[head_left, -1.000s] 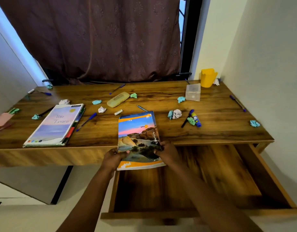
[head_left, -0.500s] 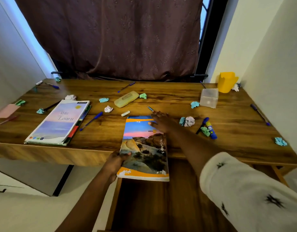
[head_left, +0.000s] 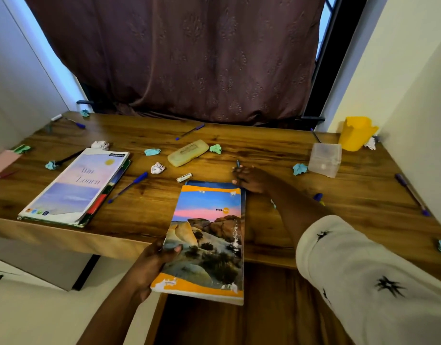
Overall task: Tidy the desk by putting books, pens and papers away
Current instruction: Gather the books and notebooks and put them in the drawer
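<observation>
Right hand (head_left: 251, 179) farther forward; notebook (head_left: 209, 235) lengthwise.

Brown wood-grain tabletop (head_left: 276, 145): smooth, slight sheen. Landscape-cover paper notebook (head_left: 207, 235): glossy (edges scuffed white). Translucent square plastic box (head_left: 325, 159): frosted. Crumpled white paper ball (head_left: 157, 168): matt.

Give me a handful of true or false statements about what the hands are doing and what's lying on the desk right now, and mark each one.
1. The left hand holds the landscape-cover notebook by its near left edge. True.
2. The right hand rests on the yellow cup. False: it is at a pen just beyond the notebook; the yellow cup stands apart in the far right corner.
3. The pale yellow pencil case lies flat on the desk. True.
4. The purple book stands upright. False: it lies flat on the desk's left side.
5. Crumpled paper balls are scattered on the desk. True.
</observation>
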The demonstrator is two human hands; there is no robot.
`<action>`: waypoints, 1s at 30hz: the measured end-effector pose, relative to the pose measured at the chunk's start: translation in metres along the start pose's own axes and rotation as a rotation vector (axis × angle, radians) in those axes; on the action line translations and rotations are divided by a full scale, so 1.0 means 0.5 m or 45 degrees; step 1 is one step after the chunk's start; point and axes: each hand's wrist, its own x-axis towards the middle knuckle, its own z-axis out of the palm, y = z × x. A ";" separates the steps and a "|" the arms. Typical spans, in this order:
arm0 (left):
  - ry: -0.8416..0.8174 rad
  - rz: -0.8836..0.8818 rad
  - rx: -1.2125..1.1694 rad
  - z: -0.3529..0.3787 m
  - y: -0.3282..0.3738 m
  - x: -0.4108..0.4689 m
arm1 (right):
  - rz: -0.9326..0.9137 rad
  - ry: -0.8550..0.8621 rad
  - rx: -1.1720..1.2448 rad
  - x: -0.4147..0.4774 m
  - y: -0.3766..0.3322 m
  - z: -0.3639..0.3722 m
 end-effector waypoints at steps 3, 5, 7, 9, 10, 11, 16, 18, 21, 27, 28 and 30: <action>-0.017 -0.034 -0.036 -0.015 0.000 -0.015 | -0.001 0.001 -0.083 0.023 0.026 0.009; -0.014 -0.053 -0.035 -0.029 -0.003 -0.019 | -0.006 -0.027 -0.147 0.042 0.043 0.017; -0.023 -0.068 -0.040 -0.036 -0.003 -0.019 | 0.003 -0.019 -0.174 0.055 0.055 0.021; -0.018 -0.073 -0.067 -0.040 -0.003 -0.020 | 0.028 0.001 -0.184 0.059 0.061 0.019; -0.013 -0.070 -0.074 -0.042 -0.004 -0.022 | 0.046 0.018 -0.172 0.051 0.055 0.014; -0.011 -0.065 -0.082 -0.044 -0.004 -0.027 | 0.062 0.057 -0.140 0.035 0.043 0.009; 0.006 -0.011 -0.168 -0.060 -0.018 -0.088 | 0.349 0.579 0.531 -0.162 -0.131 -0.002; -0.007 -0.014 -0.233 -0.061 -0.031 -0.120 | 0.542 0.733 0.880 -0.276 -0.233 0.032; -0.044 -0.030 -0.300 -0.061 -0.048 -0.171 | 0.649 0.518 1.286 -0.410 -0.372 0.105; -0.080 -0.046 -0.056 -0.060 -0.086 -0.266 | 0.797 0.323 2.367 -0.595 -0.510 0.086; -0.098 -0.054 0.004 -0.059 -0.092 -0.280 | 0.796 0.310 2.429 -0.618 -0.517 0.080; -0.152 -0.044 0.168 -0.050 -0.105 -0.318 | 0.882 0.277 2.316 -0.664 -0.527 0.088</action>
